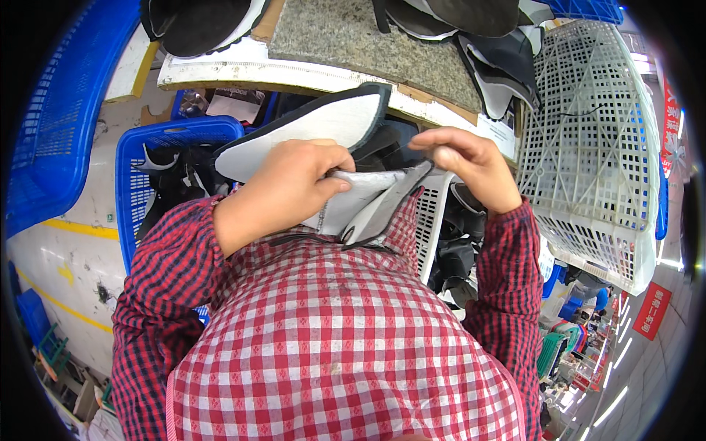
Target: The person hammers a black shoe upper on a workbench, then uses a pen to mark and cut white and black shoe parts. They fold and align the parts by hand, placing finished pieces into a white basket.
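Across the upper frame runs a bench (220, 72). At frame centre, the left hand (290, 180) pinches a folded grey piece (360, 192); the right hand's (478, 169) fingers stand parted near its corner. Light, even tension should best prevent creasing. It looks thin, pale and soft, its flaps spread.

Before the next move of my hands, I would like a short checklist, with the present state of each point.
1. Left hand grips the grey-white piece: ok, pinched at its edge.
2. Right hand touches this piece: cannot tell; very near its corner.
3. Piece lies flat: not ok, folded.
4. Blue basket within view: ok, dark items inside.
5. Grey slab uncovered: not ok, dark pieces overlap it.
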Demonstrator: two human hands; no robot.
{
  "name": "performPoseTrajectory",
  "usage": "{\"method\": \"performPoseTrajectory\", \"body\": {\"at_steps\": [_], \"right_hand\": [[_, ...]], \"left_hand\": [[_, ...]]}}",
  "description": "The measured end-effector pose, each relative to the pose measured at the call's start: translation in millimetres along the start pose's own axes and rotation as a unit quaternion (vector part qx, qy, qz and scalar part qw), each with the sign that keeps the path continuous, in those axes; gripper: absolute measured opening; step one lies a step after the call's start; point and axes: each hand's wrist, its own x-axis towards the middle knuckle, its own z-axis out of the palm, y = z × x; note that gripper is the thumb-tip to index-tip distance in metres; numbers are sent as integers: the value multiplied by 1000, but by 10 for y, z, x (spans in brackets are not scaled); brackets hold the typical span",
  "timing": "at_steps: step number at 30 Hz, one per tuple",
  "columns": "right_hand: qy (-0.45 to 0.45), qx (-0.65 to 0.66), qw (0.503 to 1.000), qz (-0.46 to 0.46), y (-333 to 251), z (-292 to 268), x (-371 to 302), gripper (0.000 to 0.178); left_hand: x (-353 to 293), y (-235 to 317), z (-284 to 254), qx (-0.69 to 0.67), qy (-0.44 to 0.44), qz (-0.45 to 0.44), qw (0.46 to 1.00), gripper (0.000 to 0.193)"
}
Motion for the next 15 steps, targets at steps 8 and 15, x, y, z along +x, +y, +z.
{"method": "performPoseTrajectory", "body": {"at_steps": [8, 15], "right_hand": [[19, -63, 995, -69, -137, 583, -103, 40], [199, -236, 887, -344, -715, 605, -404, 27]], "left_hand": [[-102, 224, -179, 6, 21, 138, 990, 16], [-518, 745, -376, 279, 231, 199, 911, 17]]}}
